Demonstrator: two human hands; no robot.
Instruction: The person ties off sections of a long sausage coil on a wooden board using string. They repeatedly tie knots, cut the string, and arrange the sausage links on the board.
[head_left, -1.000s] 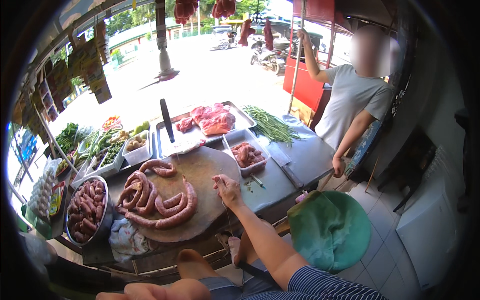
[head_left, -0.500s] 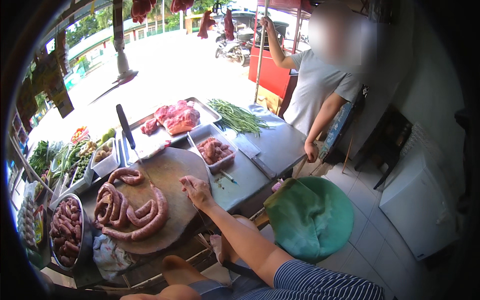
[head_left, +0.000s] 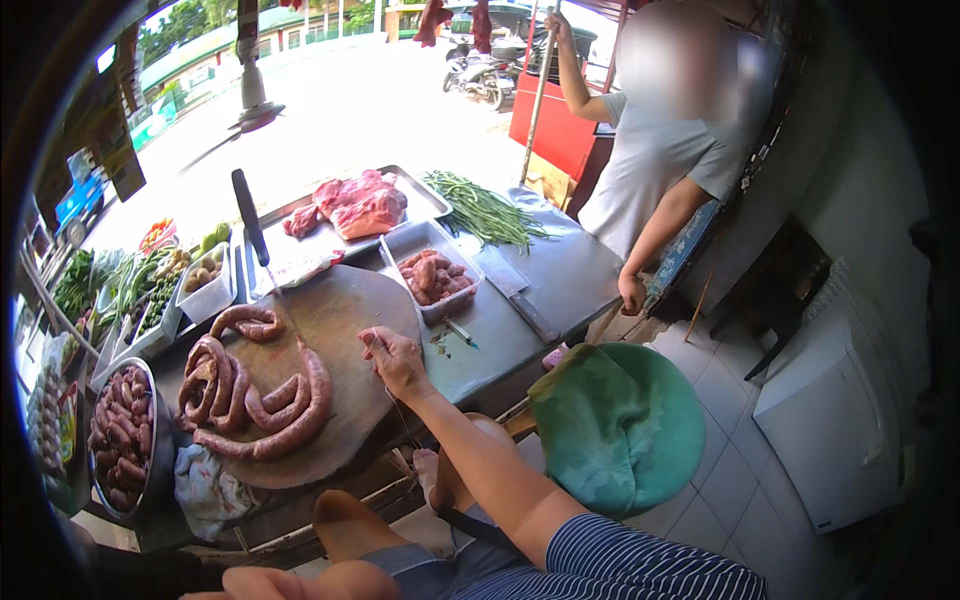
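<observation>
So the right hand [head_left: 398, 366] is up over the right side of a big round brown wooden chopping board [head_left: 360, 300], fingertips pinched together, pretty narrow grip. A thin pale thread [head_left: 388, 397] trails down from it toward the near side, so I'd say it's pinching that. As for the left hand, can't tell: there's just some cropped bare skin [head_left: 300, 583] at the near edge, and I can't say if that's hand or arm, let alone what it's gripping.

The main thing here is the long, fat, pinkish-red coiled sausage [head_left: 318, 390] on the left half of the board, with an end pointing to the far side. Can't tell if it's 1 piece or several. The hand's near it but not touching. A slim knife with a black handle [head_left: 249, 215] angles in from the far side, blade pointing toward that end.

Left of the board, an oval metal basin [head_left: 156, 440] is full of short dark-red links [head_left: 122, 430]. On the far right, a clear plastic tub [head_left: 450, 306] holds pink meat chunks [head_left: 432, 274].

My read: the step in hand is readying thread for tying off the sausage. The next move probably calls for bringing that thread left to the casing, with a second hand steadying it, and minding the blade.
</observation>
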